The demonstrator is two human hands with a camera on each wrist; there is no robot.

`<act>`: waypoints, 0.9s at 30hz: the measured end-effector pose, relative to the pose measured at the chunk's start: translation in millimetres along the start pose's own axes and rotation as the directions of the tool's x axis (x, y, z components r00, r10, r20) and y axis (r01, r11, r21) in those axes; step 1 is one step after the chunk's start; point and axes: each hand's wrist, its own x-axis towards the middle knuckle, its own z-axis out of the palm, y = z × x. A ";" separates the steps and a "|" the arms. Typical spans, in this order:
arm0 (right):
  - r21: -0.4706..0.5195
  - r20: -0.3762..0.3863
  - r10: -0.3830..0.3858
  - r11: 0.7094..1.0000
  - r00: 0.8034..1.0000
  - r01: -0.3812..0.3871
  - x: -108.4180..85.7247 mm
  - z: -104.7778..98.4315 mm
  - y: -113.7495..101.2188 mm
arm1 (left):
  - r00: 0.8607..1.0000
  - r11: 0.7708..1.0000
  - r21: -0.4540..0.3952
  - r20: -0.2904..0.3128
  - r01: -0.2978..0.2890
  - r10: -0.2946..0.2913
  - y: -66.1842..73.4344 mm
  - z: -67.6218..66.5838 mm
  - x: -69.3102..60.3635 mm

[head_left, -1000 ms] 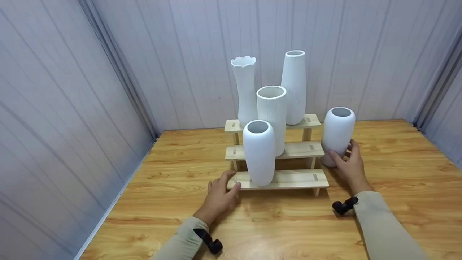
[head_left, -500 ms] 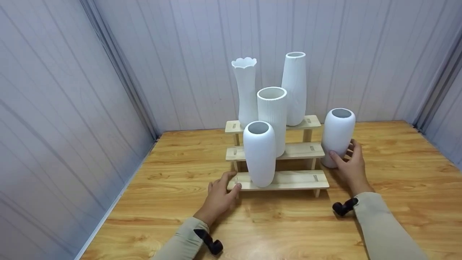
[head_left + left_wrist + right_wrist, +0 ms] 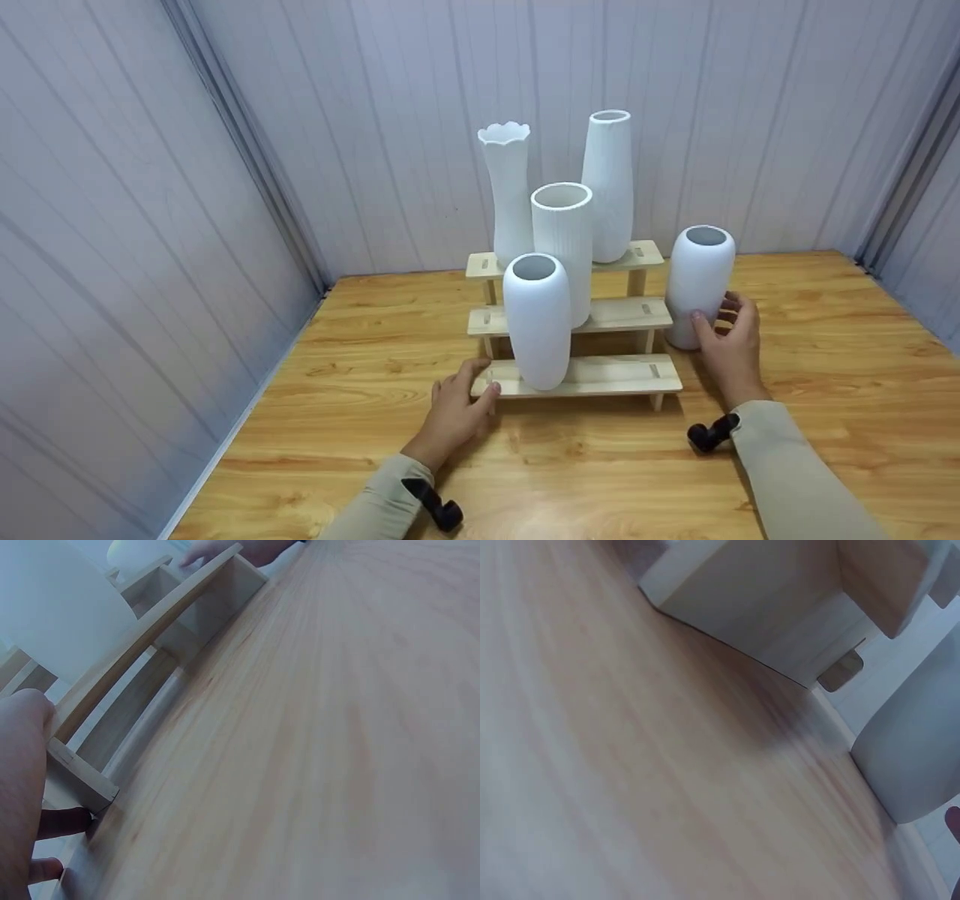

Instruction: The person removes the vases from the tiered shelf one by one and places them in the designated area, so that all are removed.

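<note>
My right hand (image 3: 731, 349) is at the lower part of a smooth white vase (image 3: 701, 274) that stands upright on the table, right of a tiered wooden stand (image 3: 626, 373). Its thumb lies across the vase's front and its fingers curve at the right side. At the stand's front left corner, my left hand (image 3: 454, 401) grips the end of the lowest shelf, thumb at the front edge. A similar smooth white vase (image 3: 537, 322) stands on that shelf. In the left wrist view, fingertips (image 3: 66, 823) show beside the stand's leg.
A ribbed cylindrical vase (image 3: 562, 240) stands on the middle shelf. The top shelf bears a scalloped-rim vase (image 3: 510, 195) and a tall tapered vase (image 3: 609, 187). Pale panelled walls (image 3: 375, 112) enclose the wooden table (image 3: 360, 337) at the back and sides.
My right thumb has slid slightly to the right over the vase's front. The vases, the stand and my left hand keep their places; the head view shifts a little.
</note>
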 end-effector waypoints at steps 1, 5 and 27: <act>-0.006 -0.012 0.005 1.000 1.000 -0.005 -0.5 0.4 -0.4 | 1.000 1.000 -0.002 0.001 0.000 0.000 -0.1 0.1 -0.3; -0.023 -0.074 0.012 1.000 0.997 -0.014 -2.1 1.5 -1.6 | 1.000 1.000 -0.004 -0.005 -0.006 0.006 -1.3 1.0 -0.4; -0.056 -0.154 -0.246 0.969 0.957 0.240 -10.3 11.6 -4.5 | 1.000 1.000 0.003 -0.006 -0.006 0.006 -1.4 1.1 0.8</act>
